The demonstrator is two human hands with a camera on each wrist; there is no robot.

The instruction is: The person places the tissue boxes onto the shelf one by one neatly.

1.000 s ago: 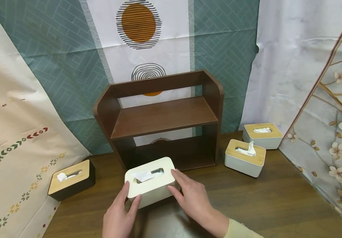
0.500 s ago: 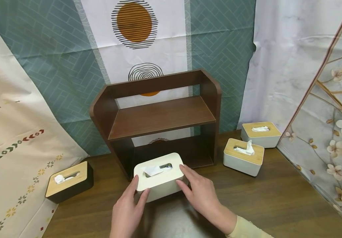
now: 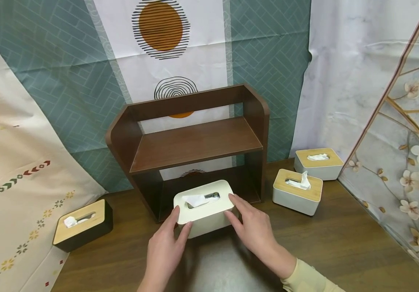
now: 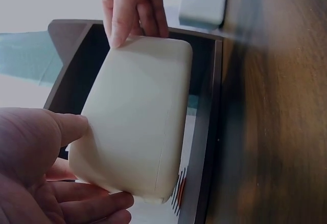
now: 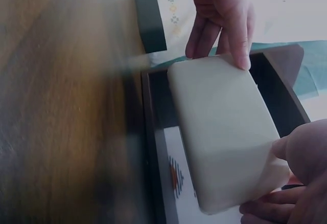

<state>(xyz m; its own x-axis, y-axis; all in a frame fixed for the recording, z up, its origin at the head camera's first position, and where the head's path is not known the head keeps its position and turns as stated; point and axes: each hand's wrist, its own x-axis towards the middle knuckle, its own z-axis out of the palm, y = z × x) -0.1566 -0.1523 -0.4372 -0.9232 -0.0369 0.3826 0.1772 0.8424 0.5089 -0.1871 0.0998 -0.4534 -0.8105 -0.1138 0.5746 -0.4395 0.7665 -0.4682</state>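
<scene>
Gripping a cream tissue box (image 3: 209,217) between left hand (image 3: 166,245) and right hand (image 3: 255,227), before the lower opening of a dark brown two-tier shelf (image 3: 196,144).

Held at both short ends, thumbs on the near side, apparently clear of the table (image 3: 344,239). Likely light, stiff and rather smooth, so prone to slide if pinched loosely, though hardly fragile; best taken by the two end walls, off the tissue (image 3: 195,200) in the top. Count four tissue boxes: one cream, between both hands; one black tissue box (image 3: 82,227), well out beyond the left hand; a nearer white tissue box (image 3: 297,194) and a farther white tissue box (image 3: 319,165), both beyond the right hand. Count one shelf, ahead of both hands.
</scene>
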